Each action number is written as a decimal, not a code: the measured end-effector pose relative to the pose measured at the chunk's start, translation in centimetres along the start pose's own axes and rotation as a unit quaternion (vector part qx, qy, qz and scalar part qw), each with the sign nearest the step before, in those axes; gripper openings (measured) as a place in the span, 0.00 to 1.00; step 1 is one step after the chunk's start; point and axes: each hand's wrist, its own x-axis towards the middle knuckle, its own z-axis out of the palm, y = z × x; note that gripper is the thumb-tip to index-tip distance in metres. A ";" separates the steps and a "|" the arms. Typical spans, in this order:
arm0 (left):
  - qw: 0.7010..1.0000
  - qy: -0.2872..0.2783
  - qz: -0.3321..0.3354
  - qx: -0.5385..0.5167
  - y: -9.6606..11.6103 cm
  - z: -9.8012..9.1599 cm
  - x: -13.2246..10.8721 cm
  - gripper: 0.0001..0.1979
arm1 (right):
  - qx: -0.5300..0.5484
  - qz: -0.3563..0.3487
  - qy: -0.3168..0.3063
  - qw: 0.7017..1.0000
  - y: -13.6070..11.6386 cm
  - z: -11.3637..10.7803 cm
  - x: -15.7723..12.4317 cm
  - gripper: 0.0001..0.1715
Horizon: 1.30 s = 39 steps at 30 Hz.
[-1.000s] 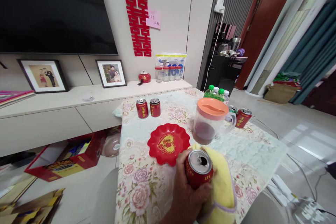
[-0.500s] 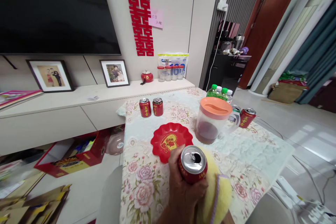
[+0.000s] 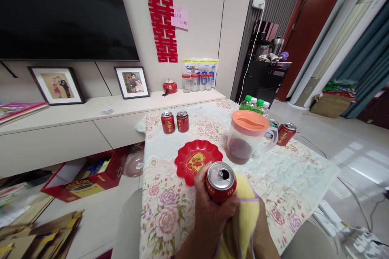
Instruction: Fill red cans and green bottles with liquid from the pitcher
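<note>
My left hand (image 3: 209,210) is wrapped round an opened red drink can (image 3: 221,194), its silver top and drinking hole facing up. Against the can's right side lies a yellow cloth (image 3: 249,214) with a purple edge. My right hand (image 3: 261,214) grips this cloth, its fingers mostly hidden behind it. Just beyond the can sits a red scalloped plate (image 3: 185,158) with a gold heart print. A clear pitcher (image 3: 240,149) with an orange lid and dark liquid inside stands to the right of the plate.
Two red cans (image 3: 168,123) stand at the back left of the flowered tablecloth (image 3: 165,214). Another red can (image 3: 286,134) and several green-capped bottles (image 3: 247,103) are behind the pitcher. A white cabinet (image 3: 127,105) runs along the wall, with a red box (image 3: 88,178) on the floor.
The cloth has shifted and hangs lower along the can's right side, and more of my right hand and forearm shows. The can has moved slightly left and up in view.
</note>
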 end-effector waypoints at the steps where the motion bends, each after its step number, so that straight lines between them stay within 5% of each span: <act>1: 1.000 0.001 -0.004 0.006 0.1 0.0 0.0 0.48 | -0.008 -0.010 -0.003 1.000 -0.3 -0.2 0.0 0.12; 8: 0.994 -0.066 -0.075 -0.049 1.2 0.6 0.4 0.48 | -0.158 -0.228 0.023 0.960 -1.3 -1.9 -0.7 0.24; 16: 0.988 -0.119 -0.088 -0.053 1.6 0.8 0.0 0.38 | -0.160 -0.263 -0.036 0.951 -5.3 -1.9 2.1 0.28; 25: 0.992 -0.102 -0.024 -0.063 3.9 2.7 6.2 0.44 | -0.019 -0.175 -0.066 0.982 -7.2 0.2 7.8 0.30; 33: 0.994 -0.076 -0.042 -0.069 0.7 1.6 4.5 0.46 | -0.006 -0.216 -0.056 0.975 -6.2 0.9 6.5 0.21; 39: 0.995 -0.086 -0.057 0.015 1.0 1.2 4.4 0.48 | -0.117 -0.321 -0.083 0.936 -8.3 -0.9 6.8 0.11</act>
